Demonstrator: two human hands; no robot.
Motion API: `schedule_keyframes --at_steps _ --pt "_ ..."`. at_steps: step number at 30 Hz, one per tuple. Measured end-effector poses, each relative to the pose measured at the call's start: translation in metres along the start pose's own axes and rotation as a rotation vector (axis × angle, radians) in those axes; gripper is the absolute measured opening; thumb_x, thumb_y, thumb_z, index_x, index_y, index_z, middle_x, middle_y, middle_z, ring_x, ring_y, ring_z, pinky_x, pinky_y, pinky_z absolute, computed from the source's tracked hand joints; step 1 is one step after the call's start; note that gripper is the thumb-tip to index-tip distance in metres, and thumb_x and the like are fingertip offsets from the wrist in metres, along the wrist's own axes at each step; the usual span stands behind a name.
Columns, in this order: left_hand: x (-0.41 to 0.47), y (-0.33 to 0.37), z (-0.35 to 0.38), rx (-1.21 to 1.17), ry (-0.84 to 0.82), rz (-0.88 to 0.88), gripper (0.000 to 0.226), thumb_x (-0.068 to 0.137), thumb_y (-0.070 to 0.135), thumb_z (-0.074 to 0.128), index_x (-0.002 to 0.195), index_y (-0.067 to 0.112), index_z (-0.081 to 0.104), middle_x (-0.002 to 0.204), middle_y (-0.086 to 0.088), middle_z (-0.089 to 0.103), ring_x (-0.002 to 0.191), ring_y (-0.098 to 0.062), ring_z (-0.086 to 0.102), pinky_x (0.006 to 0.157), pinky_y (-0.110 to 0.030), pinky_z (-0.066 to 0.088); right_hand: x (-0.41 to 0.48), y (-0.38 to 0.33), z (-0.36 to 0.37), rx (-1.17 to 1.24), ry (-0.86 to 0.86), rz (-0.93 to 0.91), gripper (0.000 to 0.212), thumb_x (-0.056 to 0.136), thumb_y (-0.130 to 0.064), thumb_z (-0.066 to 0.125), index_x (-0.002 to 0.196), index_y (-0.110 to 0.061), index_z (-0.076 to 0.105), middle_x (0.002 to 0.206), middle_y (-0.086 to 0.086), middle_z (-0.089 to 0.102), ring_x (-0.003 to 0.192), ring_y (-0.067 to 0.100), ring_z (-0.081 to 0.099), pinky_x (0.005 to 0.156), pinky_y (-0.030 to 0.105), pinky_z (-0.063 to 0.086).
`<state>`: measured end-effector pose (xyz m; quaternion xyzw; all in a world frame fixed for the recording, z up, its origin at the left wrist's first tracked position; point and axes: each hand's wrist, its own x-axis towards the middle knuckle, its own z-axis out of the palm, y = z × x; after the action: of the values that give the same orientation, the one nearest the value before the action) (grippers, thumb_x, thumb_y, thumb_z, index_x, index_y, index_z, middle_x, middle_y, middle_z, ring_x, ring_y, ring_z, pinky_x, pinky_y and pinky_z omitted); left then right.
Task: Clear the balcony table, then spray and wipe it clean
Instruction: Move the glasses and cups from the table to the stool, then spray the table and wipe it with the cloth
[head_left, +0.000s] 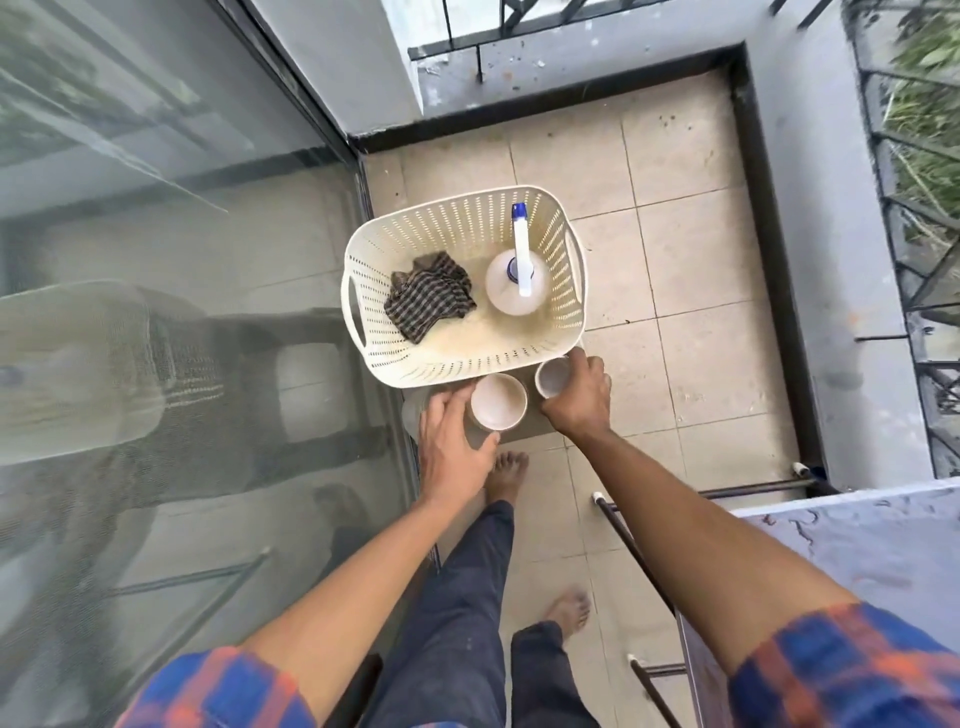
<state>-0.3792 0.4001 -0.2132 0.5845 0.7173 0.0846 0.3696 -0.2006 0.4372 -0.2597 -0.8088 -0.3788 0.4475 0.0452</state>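
Both hands closed on small pale cups at the table's near edge beside the basket (415, 358) — left hand (452, 447) on larger cup (498, 408), right hand (576, 400) on smaller cup (553, 376) — likely ceramic: light, rigid, breakable, best gripped round the wall.

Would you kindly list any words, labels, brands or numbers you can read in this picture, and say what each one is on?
None can be read.
The spray bottle in the basket: no label shows from above.
The checked cloth: pattern only.
The two cups by the left hand and right hand: plain.
The patterned surface at lower right: dark squiggles, no legible text.
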Motion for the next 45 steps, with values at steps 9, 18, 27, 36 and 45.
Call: schedule_keyframes --at_steps 9,18,27,36,45 --pt "-0.026 0.0 -0.021 -0.102 0.004 0.054 0.052 0.08 0.006 0.077 0.128 0.018 0.061 0.112 0.006 0.052 0.08 -0.003 0.057 0.079 -0.004 0.036 -0.019 0.014 -0.033 0.206 0.007 0.04 0.08 0.07 0.001 0.08 0.141 -0.027 0.056 0.132 0.009 0.052 0.122 0.03 0.056 0.099 0.045 0.055" --pt "-0.055 0.005 -0.044 -0.221 0.114 0.114 0.027 0.085 0.004 0.072 0.106 0.02 0.069 0.097 0.007 0.065 0.064 -0.011 0.062 0.067 -0.028 0.055 -0.079 0.008 -0.068 0.488 0.078 0.007 0.025 0.083 -0.005 0.077 0.101 -0.022 0.073 0.089 0.001 0.073 0.08 0.013 0.068 0.077 0.029 0.05" --pt "-0.018 0.011 -0.079 -0.293 0.174 0.168 0.021 0.087 0.002 0.069 0.104 0.014 0.069 0.096 0.002 0.067 0.079 -0.009 0.063 0.075 -0.037 0.057 -0.086 -0.045 -0.099 0.531 0.186 -0.234 0.039 0.089 0.001 0.07 0.122 -0.019 0.073 0.093 -0.001 0.073 0.082 0.009 0.068 0.085 0.026 0.054" --pt "0.079 0.026 -0.083 -0.018 -0.007 0.094 0.054 0.086 0.015 0.069 0.138 0.011 0.053 0.134 -0.008 0.056 0.122 -0.027 0.055 0.105 -0.038 0.043 -0.036 -0.104 -0.086 0.221 -0.041 -0.275 0.094 0.08 0.018 0.049 0.163 -0.022 0.035 0.161 0.003 0.048 0.146 0.023 0.047 0.115 0.028 0.04" --pt "0.153 0.007 -0.049 0.25 -0.21 -0.01 0.085 0.09 0.028 0.07 0.158 0.012 0.02 0.166 -0.014 0.02 0.154 -0.032 0.013 0.126 -0.041 0.014 0.025 -0.104 -0.047 0.126 -0.055 -0.348 0.098 0.083 -0.007 0.084 0.163 -0.012 0.029 0.166 0.01 0.037 0.152 0.027 0.035 0.123 0.028 0.025"
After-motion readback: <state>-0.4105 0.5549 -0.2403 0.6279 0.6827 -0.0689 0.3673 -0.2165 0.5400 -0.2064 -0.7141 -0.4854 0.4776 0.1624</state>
